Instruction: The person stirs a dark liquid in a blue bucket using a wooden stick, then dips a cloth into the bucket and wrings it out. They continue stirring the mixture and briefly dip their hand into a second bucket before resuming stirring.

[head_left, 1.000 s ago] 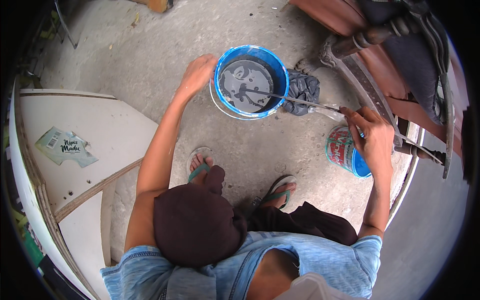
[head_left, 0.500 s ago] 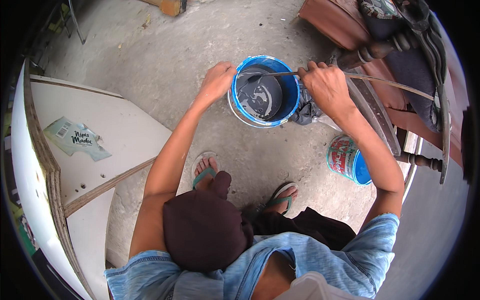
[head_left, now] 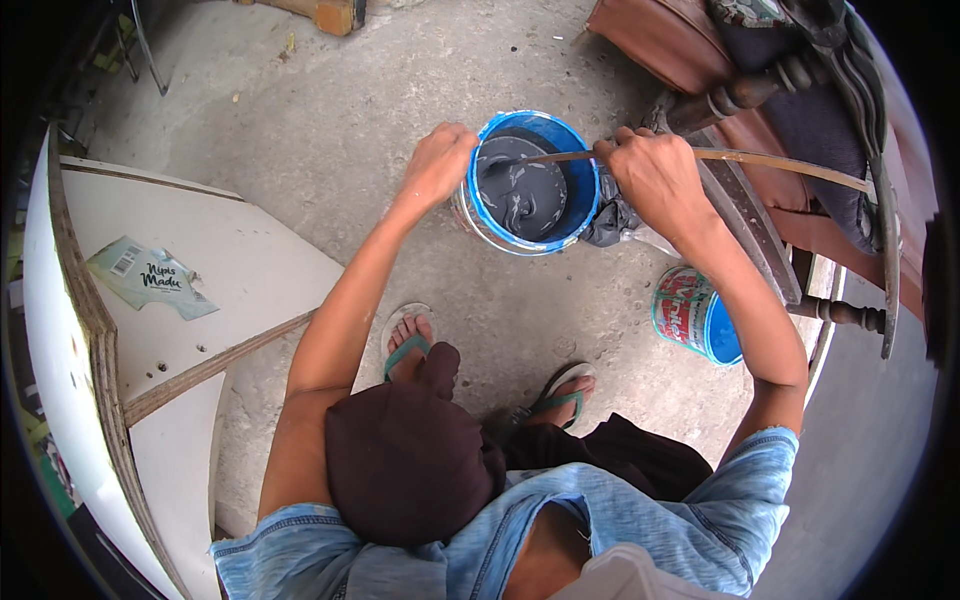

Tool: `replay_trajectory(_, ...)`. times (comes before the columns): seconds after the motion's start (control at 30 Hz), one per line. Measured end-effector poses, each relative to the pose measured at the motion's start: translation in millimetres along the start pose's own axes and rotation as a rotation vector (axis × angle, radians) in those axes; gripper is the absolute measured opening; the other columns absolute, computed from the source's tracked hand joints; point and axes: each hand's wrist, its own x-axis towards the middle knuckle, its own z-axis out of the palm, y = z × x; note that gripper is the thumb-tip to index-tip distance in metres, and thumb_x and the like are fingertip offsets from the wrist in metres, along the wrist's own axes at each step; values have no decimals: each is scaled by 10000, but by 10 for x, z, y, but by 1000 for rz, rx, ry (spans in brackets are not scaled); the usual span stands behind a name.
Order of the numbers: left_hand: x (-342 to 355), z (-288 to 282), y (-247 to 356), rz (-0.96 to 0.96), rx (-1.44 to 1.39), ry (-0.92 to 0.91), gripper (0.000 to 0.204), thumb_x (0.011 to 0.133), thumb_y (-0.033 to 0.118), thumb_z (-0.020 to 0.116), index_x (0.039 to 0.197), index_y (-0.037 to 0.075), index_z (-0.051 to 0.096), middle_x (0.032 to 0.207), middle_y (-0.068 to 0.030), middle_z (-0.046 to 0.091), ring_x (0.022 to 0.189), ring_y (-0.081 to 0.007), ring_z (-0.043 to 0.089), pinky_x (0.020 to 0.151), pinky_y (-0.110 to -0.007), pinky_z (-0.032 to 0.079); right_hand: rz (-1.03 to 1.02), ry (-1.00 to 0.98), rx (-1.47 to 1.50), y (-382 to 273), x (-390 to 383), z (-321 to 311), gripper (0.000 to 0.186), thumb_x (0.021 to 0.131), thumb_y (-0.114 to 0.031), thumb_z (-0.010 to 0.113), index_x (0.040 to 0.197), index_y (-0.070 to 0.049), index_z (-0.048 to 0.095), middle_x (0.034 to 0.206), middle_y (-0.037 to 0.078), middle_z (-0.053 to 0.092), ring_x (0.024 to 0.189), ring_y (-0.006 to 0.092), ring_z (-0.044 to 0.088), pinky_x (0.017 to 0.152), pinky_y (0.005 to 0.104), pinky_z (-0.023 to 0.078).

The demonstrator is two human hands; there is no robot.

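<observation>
Both hands are engaging with the work. The left hand (head_left: 438,165) is gripping the upper left rim of a blue bucket (head_left: 580,195), its fingers bending closely over the edge; how far the fingertips are reaching inside is not showing clearly. The right hand (head_left: 652,170) is closing firmly around a thin, slightly bowed stick (head_left: 765,160), holding it above the bucket's right rim. One end of the stick is dipping into dark grey liquid (head_left: 535,195); the other is extending rightward toward dark carved wood furniture (head_left: 740,95) carrying reddish-brown upholstery (head_left: 660,45).

The bucket is standing on a concrete floor (head_left: 480,300), ahead of the person's two feet, which are wearing sandals (head_left: 570,395) with green straps. A black plastic bag (head_left: 612,218) is lying just beside the bucket, on its right. A smaller labelled container (head_left: 682,308) with a blue interior is resting farther right, below the right forearm. At left, a white panel (head_left: 230,240) is bearing a torn pale green label (head_left: 155,280).
</observation>
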Motion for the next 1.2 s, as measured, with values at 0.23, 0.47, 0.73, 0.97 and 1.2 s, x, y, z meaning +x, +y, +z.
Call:
replay_trajectory(0.23,40,27,-84,39,1,29,427,941,301,450,1000,-53,681,1003,-154,660,807,-225,637,788,-365,489,-114,-290,-27,-139,-277,-275,130,785,-111,661,896,-114,729,706,87,650,688,267,698,582,389,543)
replay_trajectory(0.47,12,28,-29,31,-3,20,464,927,345,451,1040,-38,687,1095,-186,643,941,-282,615,869,-394,467,-3,-23,79,-37,-18,60,163,801,-89,639,936,-125,723,769,91,656,711,269,698,589,379,551)
replay_trajectory(0.73,-42,-24,32,13,-2,-6,543,906,422,462,1098,-29,696,1237,-235,622,1166,-391,584,995,-444,432,37,-233,-28,-98,-302,-139,83,830,-98,632,828,-82,713,721,119,658,677,285,697,596,383,548)
replay_trajectory(0.97,-40,-30,45,11,-2,-15,549,910,429,455,1072,-35,700,1208,-243,625,1146,-390,588,976,-453,435,10,-152,178,-78,-218,-130,122,822,-110,648,894,-125,746,705,112,646,640,303,677,576,386,534)
replay_trajectory(1.2,-80,-32,87,9,12,0,558,908,436,460,1076,-40,697,1200,-223,627,1128,-375,593,964,-455,437,76,-27,-29,-6,-218,65,199,789,-89,642,972,-100,720,777,89,642,715,254,692,576,361,549)
